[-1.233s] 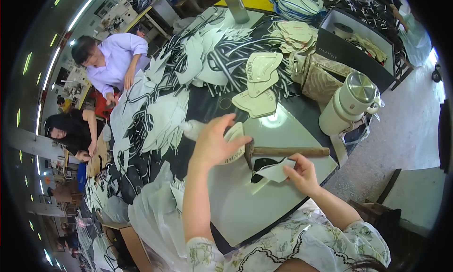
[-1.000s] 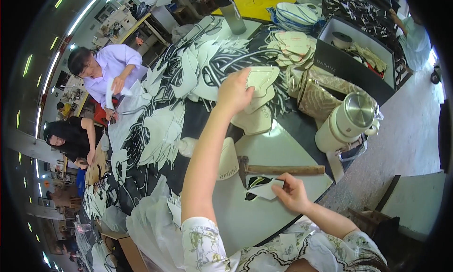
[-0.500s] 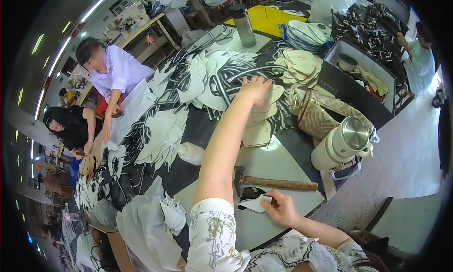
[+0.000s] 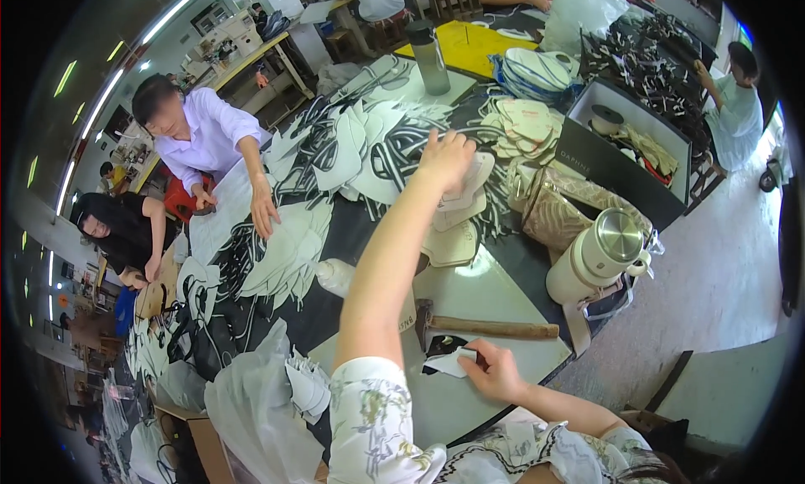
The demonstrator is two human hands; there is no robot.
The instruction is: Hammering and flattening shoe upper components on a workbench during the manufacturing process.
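Note:
My left hand [image 4: 450, 161] reaches across to the heap of black-and-white straps and pale cut pieces [image 4: 377, 157]. Its fingers curl downward at the heap's right side, and their tips are hidden. Beside its wrist lies a stack of cream pieces with red and dark print [image 4: 453, 242]. Close to my body, my right hand [image 4: 497, 373] pinches a small white-and-black piece [image 4: 449, 358] over the pale board [image 4: 478, 295]. Just beyond that hand a hammer [image 4: 495, 326] with a wooden handle lies crosswise.
A white bottle [image 4: 334, 276] lies left of my left forearm. To the right are a cream thermos [image 4: 595, 253], a patterned bag [image 4: 553, 203] and a black box [image 4: 620, 161]. Across the table, a person in a lilac shirt [image 4: 205, 132] reaches toward pale pieces [image 4: 289, 249].
My left hand has shifted slightly toward me and left, its fingers still at the heap. My right hand keeps its pinch. The lilac-shirted person's hand has moved onto the pale pieces.

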